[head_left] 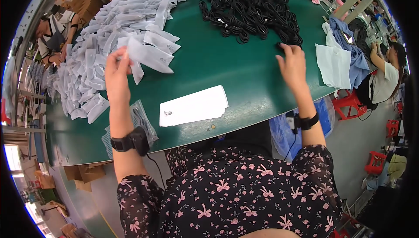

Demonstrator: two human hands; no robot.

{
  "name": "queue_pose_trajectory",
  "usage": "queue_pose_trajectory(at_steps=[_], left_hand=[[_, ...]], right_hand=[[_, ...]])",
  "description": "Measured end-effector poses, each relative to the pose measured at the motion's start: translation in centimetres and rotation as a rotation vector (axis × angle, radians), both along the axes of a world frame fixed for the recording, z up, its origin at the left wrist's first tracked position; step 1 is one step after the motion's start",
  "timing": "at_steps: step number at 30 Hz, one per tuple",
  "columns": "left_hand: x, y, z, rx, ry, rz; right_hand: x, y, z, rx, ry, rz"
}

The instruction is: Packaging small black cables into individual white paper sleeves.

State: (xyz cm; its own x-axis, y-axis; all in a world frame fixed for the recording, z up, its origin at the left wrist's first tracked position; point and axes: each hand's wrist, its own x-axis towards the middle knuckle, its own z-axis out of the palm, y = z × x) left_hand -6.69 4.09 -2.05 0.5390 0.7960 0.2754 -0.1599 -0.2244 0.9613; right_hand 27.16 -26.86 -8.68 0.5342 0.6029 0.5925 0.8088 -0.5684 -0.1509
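At the edge of a large heap of filled white pouches (94, 59), my left hand (117, 78) pinches the corner of one translucent white pouch (150, 56). My right hand (293, 67) is at the near right end of a pile of coiled black cables (257, 11). Its thumb and fingers are apart, and the fingertips reach the closest coil (288, 39); I cannot tell whether they touch it. Between my hands, near the front edge, lies a stack of flat white pouches (194, 107) with a small printed mark.
The green table (209, 63) curves in front of me. Clear plastic bags (142, 122) lie by my left forearm. A white cloth bag (334, 65) hangs at the right edge. Red stools (349, 105) and people (388, 70) are to the right; another person (56, 35) works at far left.
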Motion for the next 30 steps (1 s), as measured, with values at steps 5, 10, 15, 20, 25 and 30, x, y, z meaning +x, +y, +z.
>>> queue_pose_trajectory(at_steps=[5,10,15,20,25,30], left_hand=[[1.4,-6.0,-1.3,0.522,0.369,0.097],[2.0,-13.0,-7.0,0.561,0.464,-0.248],[2.6,-14.6,-9.2,0.721,0.509,-0.202],[2.7,-15.2,-9.4,0.547,0.529,-0.147],[2.7,-15.4,-9.0,0.354,0.538,-0.131],[2.6,-15.0,-9.3,0.217,0.531,-0.139]], right_hand=[[2.5,-3.1,-2.3,-0.273,-0.014,-0.063],[-0.5,-2.3,-2.8,-0.166,0.118,0.027],[-3.9,-1.0,-3.5,-0.027,0.045,0.155],[-5.2,0.2,-3.7,0.179,0.379,0.29],[-10.2,0.7,-1.5,0.152,1.08,0.461],[-13.5,1.4,-0.1,0.073,0.584,0.74]])
